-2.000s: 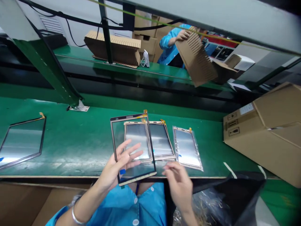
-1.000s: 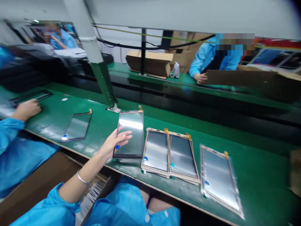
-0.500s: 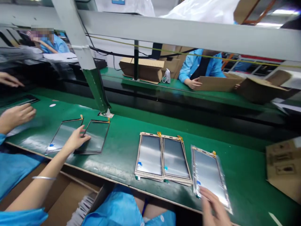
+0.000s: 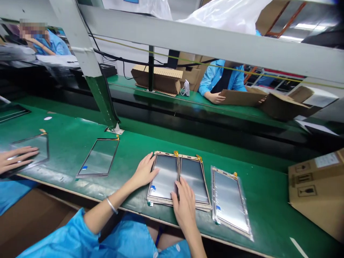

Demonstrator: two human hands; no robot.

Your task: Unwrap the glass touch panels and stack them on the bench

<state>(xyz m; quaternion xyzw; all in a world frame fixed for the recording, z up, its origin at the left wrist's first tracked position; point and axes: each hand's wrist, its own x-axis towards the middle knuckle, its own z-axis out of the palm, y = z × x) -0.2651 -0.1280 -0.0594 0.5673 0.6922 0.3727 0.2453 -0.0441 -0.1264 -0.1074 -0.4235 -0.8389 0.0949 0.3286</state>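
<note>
At the far left of the green desk [image 4: 268,204], a co-worker's hand [image 4: 16,159] spreads over a clear panel [image 4: 43,145]. Next lies a lone glass panel [image 4: 99,157], set apart from its neighbours, perhaps so nothing rubs it. Further along, the left hand [image 4: 145,170], thumb and fingers spread, rests at the left side of the left framed panel [image 4: 166,173]; the right hand [image 4: 185,200], half open, has its fingertips by the seam with the right framed panel [image 4: 195,173]. The pair likely flank that left one to steady it; whether either grips cannot be told. Rightward, a film-wrapped panel [image 4: 230,200] lies apart, its cover probably guarding the surface, then a carton [image 4: 317,190].
</note>
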